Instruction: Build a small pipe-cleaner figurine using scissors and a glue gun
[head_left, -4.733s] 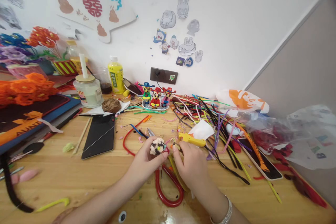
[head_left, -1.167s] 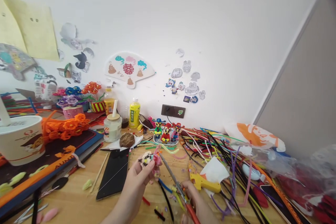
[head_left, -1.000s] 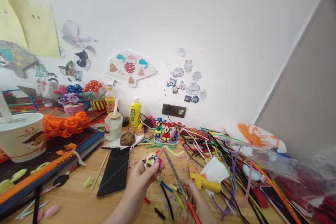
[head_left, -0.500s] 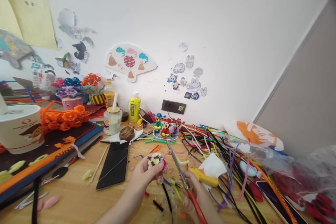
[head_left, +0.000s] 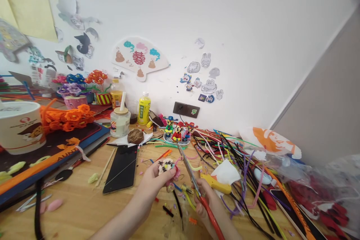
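Note:
My left hand point(head_left: 154, 183) pinches a small fuzzy pipe-cleaner figure point(head_left: 166, 166), white with dark marks on top and pink below. In my right hand point(head_left: 206, 200) is a pair of scissors point(head_left: 200, 191) with red handles and long metal blades, which point up and away, just right of the figure. The blades look closed and apart from it. Beyond their tips, three finished figures point(head_left: 178, 132) in green, red and pink with hats sit together on a small tray. The undersides of my hands are hidden.
A yellow glue gun point(head_left: 215, 183) lies right of my right hand, by a pile of pipe cleaners point(head_left: 247, 180). A black phone point(head_left: 120, 168) is on the left, with a candle jar point(head_left: 120, 122), a yellow bottle point(head_left: 144, 108) and a paper cup point(head_left: 22, 129) farther back. Scraps litter the table.
The view has tilted down slightly, so the scene sits a little higher. My hands keep nearly the same hold on the figure and the scissors.

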The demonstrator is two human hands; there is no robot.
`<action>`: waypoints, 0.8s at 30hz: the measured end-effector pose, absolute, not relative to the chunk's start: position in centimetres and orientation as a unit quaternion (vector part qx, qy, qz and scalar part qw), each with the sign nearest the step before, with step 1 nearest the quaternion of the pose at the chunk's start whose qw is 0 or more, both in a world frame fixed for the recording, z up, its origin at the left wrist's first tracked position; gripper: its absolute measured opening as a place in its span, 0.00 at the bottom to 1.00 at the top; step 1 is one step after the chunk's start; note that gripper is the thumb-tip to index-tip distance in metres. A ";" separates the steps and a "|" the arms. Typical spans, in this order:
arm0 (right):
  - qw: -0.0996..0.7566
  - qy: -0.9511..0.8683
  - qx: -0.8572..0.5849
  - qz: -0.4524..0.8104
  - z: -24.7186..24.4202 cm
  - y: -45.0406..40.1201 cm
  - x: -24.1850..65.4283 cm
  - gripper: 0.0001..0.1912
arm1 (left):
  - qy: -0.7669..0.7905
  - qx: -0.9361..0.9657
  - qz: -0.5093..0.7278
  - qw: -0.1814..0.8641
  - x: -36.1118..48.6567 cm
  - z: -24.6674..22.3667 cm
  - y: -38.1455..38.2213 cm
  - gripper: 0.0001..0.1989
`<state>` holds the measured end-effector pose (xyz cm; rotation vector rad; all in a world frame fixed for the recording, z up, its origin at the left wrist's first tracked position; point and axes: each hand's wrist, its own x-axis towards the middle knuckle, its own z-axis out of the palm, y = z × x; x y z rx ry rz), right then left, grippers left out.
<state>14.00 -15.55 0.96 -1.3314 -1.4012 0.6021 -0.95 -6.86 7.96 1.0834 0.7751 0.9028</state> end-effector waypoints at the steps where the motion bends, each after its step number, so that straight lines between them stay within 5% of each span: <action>1: 0.534 -0.583 -0.554 0.260 1.1 -15.6 14.0 0.31 | 0.349 0.486 0.401 0.694 -1.0 8.0 -6.8 0.12; 10: 0.431 -0.628 -0.625 0.172 3.6 -16.3 14.2 0.21 | 0.338 0.499 0.419 0.679 -1.0 8.1 -7.1 0.10; 24: 0.429 -0.613 -0.640 0.176 4.1 -16.6 14.0 0.15 | 0.358 0.456 0.410 0.704 -0.6 7.6 -7.1 0.09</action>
